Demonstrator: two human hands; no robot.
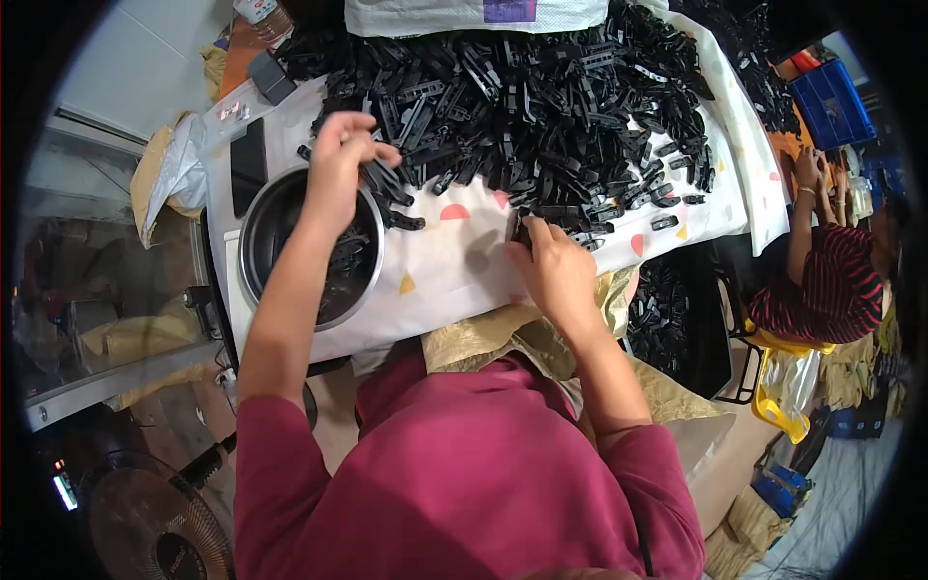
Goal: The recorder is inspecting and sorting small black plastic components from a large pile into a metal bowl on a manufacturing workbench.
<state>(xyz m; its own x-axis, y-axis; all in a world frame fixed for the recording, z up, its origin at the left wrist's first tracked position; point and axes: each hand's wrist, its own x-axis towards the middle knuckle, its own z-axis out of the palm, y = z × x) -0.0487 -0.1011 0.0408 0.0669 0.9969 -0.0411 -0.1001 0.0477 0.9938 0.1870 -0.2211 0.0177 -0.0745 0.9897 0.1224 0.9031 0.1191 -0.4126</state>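
A large heap of small black plastic clip-like pieces (pixel 503 106) covers the far part of the table. My left hand (pixel 338 179) is raised over the rim of a round metal bowl (pixel 246 275), which has more black pieces inside. Its fingers are bent and apart, with nothing visible between them. A few black pieces (pixel 391 188) lie just right of that hand, beside the bowl. My right hand (pixel 561 271) is at the near edge of the heap, its fingers closed around a dark piece (pixel 522 228) that they partly cover.
A white patterned cloth (pixel 425 275) covers the table. A dark phone-like slab (pixel 248 166) and a grey block (pixel 272 77) lie at the left. A white sack (pixel 474 17) stands behind the heap. A black crate of pieces (pixel 677 324) is at lower right. A co-worker (pixel 822 280) sits far right.
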